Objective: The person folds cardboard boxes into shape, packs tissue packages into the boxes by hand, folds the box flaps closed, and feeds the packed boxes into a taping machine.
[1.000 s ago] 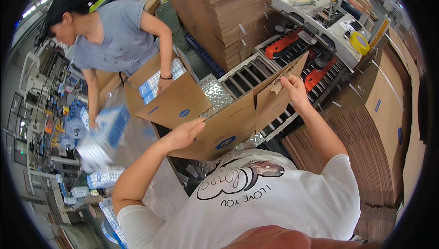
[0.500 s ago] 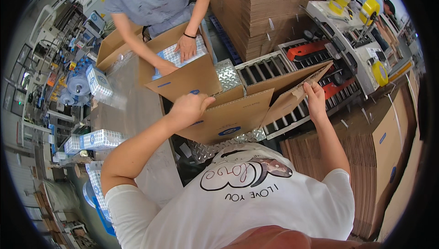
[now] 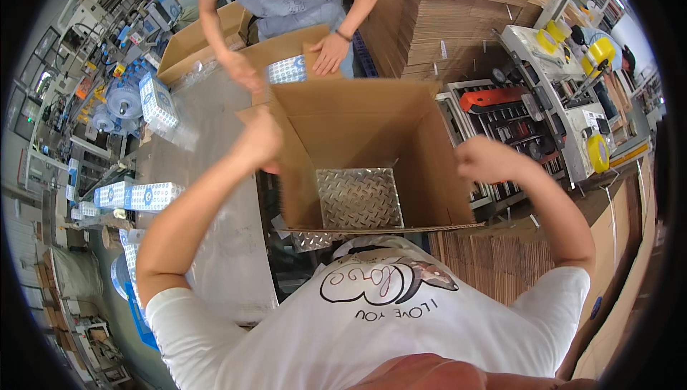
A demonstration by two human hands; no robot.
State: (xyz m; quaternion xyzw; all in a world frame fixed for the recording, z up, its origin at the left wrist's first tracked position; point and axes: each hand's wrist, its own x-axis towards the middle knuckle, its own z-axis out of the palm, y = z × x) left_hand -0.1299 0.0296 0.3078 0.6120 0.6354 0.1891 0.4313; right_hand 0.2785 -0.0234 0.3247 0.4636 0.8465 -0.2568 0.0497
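A brown cardboard box [image 3: 358, 114] stands opened out in front of me, its walls spread into a square. Through its open bottom a diamond-patterned metal plate [image 3: 360, 200] shows. My left hand [image 3: 259, 141] is at the box's left wall, its fingers smeared by motion. At the right wall my right hand [image 3: 488, 159] is closed, its curled fingers against the cardboard edge. Across from me, a co-worker's hand [image 3: 330, 54] rests on a flap of a second carton [image 3: 268, 50] holding blue-and-white patterned packs [image 3: 288, 69]; the co-worker's other hand [image 3: 242, 71] is blurred.
A metal table [image 3: 222, 247] lies to my left, with patterned packs [image 3: 154, 197] near its far side. Stacks of flat cardboard stand behind [image 3: 458, 25] and at my right [image 3: 494, 265]. A roller conveyor with a taping machine [image 3: 572, 96] stands to the right.
The folded box has opened into a square and swung round to face me. My left hand moved up and left. My right hand moved slightly lower. The co-worker's hands came out of the second carton.
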